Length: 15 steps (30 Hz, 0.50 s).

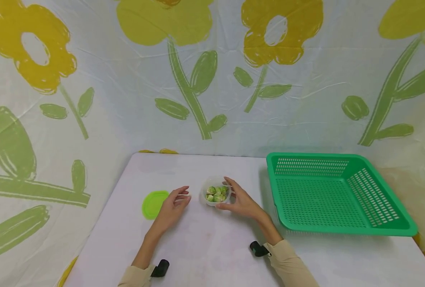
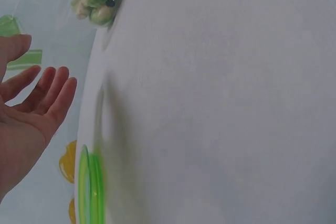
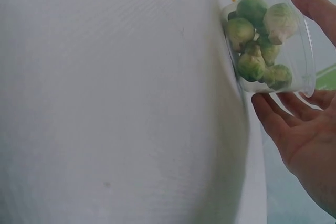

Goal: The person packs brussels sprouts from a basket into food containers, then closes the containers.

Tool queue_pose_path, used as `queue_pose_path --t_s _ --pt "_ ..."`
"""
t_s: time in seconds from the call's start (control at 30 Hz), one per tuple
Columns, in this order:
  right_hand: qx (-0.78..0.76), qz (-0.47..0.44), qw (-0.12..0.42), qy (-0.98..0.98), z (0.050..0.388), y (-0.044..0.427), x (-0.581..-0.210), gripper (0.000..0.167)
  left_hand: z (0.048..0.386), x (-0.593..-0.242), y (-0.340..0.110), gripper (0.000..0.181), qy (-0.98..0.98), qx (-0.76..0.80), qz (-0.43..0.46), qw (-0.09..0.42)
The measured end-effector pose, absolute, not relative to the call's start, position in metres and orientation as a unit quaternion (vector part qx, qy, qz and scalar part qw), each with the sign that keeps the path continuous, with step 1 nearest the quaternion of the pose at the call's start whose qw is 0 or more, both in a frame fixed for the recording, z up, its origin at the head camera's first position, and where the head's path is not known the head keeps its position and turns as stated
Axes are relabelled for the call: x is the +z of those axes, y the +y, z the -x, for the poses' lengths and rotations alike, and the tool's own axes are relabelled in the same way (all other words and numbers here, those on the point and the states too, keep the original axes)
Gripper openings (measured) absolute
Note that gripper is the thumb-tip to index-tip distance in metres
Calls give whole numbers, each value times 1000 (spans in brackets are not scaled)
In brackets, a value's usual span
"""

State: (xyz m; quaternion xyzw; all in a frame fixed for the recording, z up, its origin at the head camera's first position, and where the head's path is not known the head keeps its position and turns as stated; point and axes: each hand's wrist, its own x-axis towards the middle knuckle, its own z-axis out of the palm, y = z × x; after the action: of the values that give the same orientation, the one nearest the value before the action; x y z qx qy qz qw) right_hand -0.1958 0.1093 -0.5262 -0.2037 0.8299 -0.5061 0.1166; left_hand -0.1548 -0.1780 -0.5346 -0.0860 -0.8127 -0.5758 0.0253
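A clear round plastic container [image 1: 203, 195] of Brussels sprouts [image 1: 217, 194] stands on the table. My right hand [image 1: 244, 204] holds it from the right, thumb on the near side and fingers on the far side. The right wrist view shows the sprouts [image 3: 252, 69] through the clear wall, with thumb and fingertips at opposite sides. To the left of the container, my left hand [image 1: 174, 208] hovers with relaxed fingers and holds nothing. A bright green lid [image 1: 153, 204] lies on the table just beyond that hand's left side, partly covered by it.
On the right of the table stands a large green perforated basket [image 1: 316, 199]. The white table [image 1: 205, 255] meets a flower-printed cloth backdrop [image 1: 133, 99] at its far edge. Small black devices [image 1: 160, 268] sit at both wrists.
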Motion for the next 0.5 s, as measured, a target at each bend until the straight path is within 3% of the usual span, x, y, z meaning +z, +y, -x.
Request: queue_pose_path --t_s 0.5 --pt "-510 194 120 829 196 110 -528 106 137 -532 -224 38 -816 -568 48 100"
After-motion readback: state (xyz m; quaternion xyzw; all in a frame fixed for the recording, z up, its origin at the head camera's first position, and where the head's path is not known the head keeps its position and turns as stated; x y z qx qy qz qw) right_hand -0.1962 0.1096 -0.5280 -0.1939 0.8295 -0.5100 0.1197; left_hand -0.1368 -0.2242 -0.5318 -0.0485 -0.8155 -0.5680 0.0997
